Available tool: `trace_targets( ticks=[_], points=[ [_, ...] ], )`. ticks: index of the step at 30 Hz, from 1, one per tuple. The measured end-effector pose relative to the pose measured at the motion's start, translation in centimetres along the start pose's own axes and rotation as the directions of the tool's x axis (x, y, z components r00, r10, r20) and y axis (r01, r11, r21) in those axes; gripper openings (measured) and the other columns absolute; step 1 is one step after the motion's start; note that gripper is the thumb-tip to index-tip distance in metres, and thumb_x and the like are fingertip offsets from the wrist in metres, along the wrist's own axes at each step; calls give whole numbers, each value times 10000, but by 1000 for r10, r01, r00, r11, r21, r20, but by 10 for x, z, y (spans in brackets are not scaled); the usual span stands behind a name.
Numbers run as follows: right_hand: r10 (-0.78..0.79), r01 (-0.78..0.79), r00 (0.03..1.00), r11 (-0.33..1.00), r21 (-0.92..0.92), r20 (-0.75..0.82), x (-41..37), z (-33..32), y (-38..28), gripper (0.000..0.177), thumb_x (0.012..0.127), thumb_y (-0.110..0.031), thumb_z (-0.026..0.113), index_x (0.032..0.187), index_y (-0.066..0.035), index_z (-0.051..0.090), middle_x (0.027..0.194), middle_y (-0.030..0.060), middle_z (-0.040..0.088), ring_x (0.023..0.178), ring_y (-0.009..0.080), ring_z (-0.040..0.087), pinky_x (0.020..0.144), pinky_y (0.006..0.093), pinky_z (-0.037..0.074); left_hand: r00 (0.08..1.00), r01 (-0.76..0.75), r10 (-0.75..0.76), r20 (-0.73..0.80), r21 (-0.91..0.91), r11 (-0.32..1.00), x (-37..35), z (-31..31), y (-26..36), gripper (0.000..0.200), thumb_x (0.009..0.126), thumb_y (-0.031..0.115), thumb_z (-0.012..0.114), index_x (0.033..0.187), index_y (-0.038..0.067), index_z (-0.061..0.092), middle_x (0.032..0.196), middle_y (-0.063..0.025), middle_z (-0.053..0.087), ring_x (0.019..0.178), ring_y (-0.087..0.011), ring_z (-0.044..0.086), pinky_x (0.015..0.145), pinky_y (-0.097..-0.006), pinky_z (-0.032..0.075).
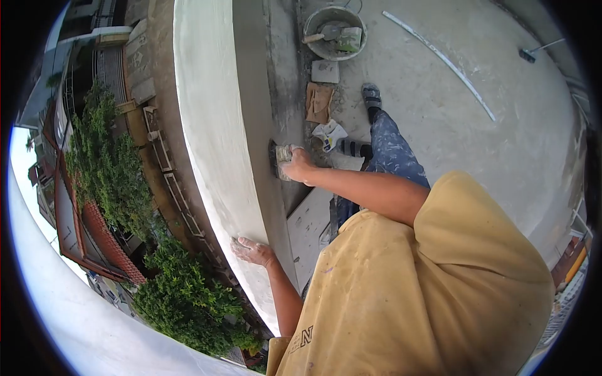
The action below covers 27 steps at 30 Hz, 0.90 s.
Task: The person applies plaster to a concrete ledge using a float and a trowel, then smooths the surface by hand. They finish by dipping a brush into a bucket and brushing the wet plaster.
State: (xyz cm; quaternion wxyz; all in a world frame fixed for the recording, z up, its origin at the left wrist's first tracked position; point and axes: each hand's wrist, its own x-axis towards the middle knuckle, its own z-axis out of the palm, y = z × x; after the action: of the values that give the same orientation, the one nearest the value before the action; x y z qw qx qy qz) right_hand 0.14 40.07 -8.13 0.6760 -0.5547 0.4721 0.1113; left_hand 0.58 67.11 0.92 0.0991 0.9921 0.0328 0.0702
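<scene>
My right hand [299,167] is closed round a small block-like float [283,161], pale on its back and dark along its edge. The float is against the grey inner side of the low wall [210,94], near its base. Its working face is hidden. On the wall's smooth, pale top, lower in the view, rests my left hand [253,251]. Its fingers are stretched out, whitened with plaster, and hold nothing.
A round bucket [311,45] holds a trowel [323,36] and a green-and-white block. Beside it lie a pale slab [325,71], brown cardboard [320,103] and a crumpled bag [329,135]. A long white strip [442,62] and a broom [527,56] are farther right. Trees stand beyond the wall.
</scene>
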Motion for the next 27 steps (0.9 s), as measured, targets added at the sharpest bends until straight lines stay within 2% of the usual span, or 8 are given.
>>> trace_targets(
  ticks=[5, 7, 10, 12, 16, 21, 25, 27],
  points=[
    [169, -204, 979, 873, 444, 118, 30, -16, -36, 496, 778, 10, 556, 1262, 79, 472, 1080, 200, 584, 778, 280, 632, 428, 389, 491, 1000, 16, -15, 14, -9, 1000, 0, -2, 9, 598, 1015, 432, 315, 1353, -42, 452, 1387, -261, 436, 1327, -402, 339, 1122, -511, 230],
    [109, -186, 975, 880, 436, 196, 92, -82, -107, 340, 779, 18, 553, 1112, 81, 531, 979, 195, 600, 746, 257, 621, 463, 395, 495, 1000, -3, 3, 14, 12, 1000, 1, -4, 10, 619, 1014, 444, 298, 1357, -49, 445, 1388, -270, 432, 1319, -413, 343, 1121, -514, 229],
    [-157, 203, 978, 863, 462, -138, 191, -178, -211, 653, 774, -13, 581, 1398, 53, 400, 1201, 206, 601, 965, 269, 639, 663, 373, 558, 989, -148, 148, 7, 94, 985, -3, 20, -62, 669, 1009, 476, 254, 1364, -64, 428, 1389, -286, 423, 1297, -437, 358, 1110, -518, 245],
    [-450, 580, 768, 790, 199, -456, 255, -228, -269, 679, 780, -117, 653, 1389, 50, 404, 1284, 216, 573, 1121, 290, 611, 835, 354, 539, 980, -197, 195, 28, 131, 972, -4, 23, -76, 699, 1005, 493, 226, 1373, -71, 412, 1385, -299, 420, 1282, -453, 368, 1098, -519, 260],
    [-343, 459, 825, 870, 179, -449, 252, -219, -267, 758, 792, -211, 709, 1378, 131, 372, 1362, 273, 498, 1217, 325, 545, 992, 354, 447, 987, -157, 150, 58, 147, 977, -24, 12, -24, 698, 1005, 486, 219, 1399, -69, 374, 1363, -318, 426, 1262, -465, 389, 1077, -526, 286],
    [29, -69, 949, 991, 117, 314, 107, -151, -142, 786, 787, -198, 721, 1390, 142, 346, 1447, 279, 393, 1365, 341, 382, 1132, 348, 296, 906, 370, -422, 21, 444, 816, -50, 1, 92, 644, 1010, 464, 276, 1414, -34, 340, 1335, -303, 455, 1256, -441, 426, 1043, -556, 321],
    [-83, 106, 993, 948, 299, -88, 203, -213, -221, 679, 774, -82, 623, 1369, 139, 381, 1380, 281, 472, 1319, 328, 448, 1077, 325, 362, 690, 707, -579, 434, -232, 668, -63, 18, 159, 674, 1009, 531, 285, 1408, -12, 309, 1310, -238, 497, 1128, -354, 579, 879, -462, 484],
    [-243, 275, 961, 782, 560, -131, 313, -267, -286, 712, 770, -80, 629, 1387, 137, 346, 1378, 286, 471, 1288, 315, 476, 1036, 333, 405, 497, 802, -518, 697, -141, 580, -62, 30, 188, 741, 992, 581, 303, 1403, -35, 335, 1294, -215, 524, 1055, -300, 628, 801, -369, 516]
  ],
)
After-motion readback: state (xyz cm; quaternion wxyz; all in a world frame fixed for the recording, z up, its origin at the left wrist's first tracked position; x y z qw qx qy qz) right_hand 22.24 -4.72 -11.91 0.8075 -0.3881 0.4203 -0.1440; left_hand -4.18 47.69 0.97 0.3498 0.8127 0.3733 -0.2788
